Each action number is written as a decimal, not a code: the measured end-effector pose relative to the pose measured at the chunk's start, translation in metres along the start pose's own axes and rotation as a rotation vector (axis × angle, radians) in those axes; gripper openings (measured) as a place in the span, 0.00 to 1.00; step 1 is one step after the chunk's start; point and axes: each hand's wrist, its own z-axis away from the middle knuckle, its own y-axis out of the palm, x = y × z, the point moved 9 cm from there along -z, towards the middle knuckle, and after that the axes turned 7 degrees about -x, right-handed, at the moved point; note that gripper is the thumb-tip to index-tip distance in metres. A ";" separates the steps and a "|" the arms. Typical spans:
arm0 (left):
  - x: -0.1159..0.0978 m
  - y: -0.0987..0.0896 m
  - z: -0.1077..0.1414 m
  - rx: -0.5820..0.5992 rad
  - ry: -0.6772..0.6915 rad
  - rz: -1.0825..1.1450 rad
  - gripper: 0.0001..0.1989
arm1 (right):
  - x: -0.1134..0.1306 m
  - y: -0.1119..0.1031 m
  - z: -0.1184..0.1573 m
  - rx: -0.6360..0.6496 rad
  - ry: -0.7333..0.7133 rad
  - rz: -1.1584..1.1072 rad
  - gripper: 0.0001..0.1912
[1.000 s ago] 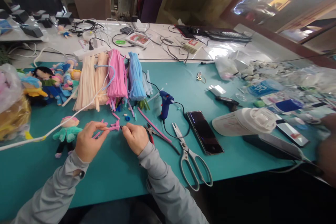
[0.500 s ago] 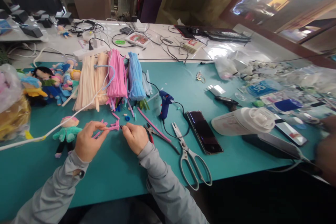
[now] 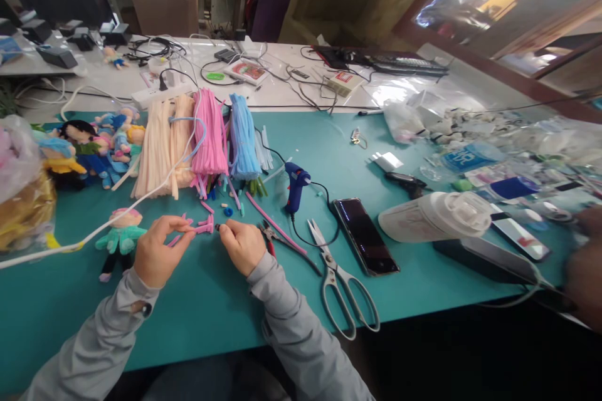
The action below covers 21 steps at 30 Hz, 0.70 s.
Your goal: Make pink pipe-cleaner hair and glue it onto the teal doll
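My left hand [image 3: 162,250] is closed in a pinch at the end of a short pink piece [image 3: 205,226], one of several lying close together on the green mat [image 3: 197,307]. To its right, my right hand [image 3: 242,245] pinches a small dark piece [image 3: 218,227], too small to make out. A doll in a green top [image 3: 120,239] lies left of my left hand. Red-handled pliers [image 3: 269,239] lie beside my right hand, with a long pink stem [image 3: 275,222] just behind them.
Bundles of beige [image 3: 162,147], pink [image 3: 209,131] and blue stems [image 3: 244,138] stand behind my hands. Rightward are a blue glue gun [image 3: 295,188], scissors [image 3: 332,266], a phone [image 3: 367,237] and a white bottle [image 3: 433,217]. A white cable [image 3: 108,225] crosses at left. A blurred hand [image 3: 586,263] is far right.
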 end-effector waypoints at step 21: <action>0.000 0.000 0.000 0.001 -0.015 -0.020 0.05 | -0.006 -0.001 -0.001 -0.014 0.000 -0.151 0.21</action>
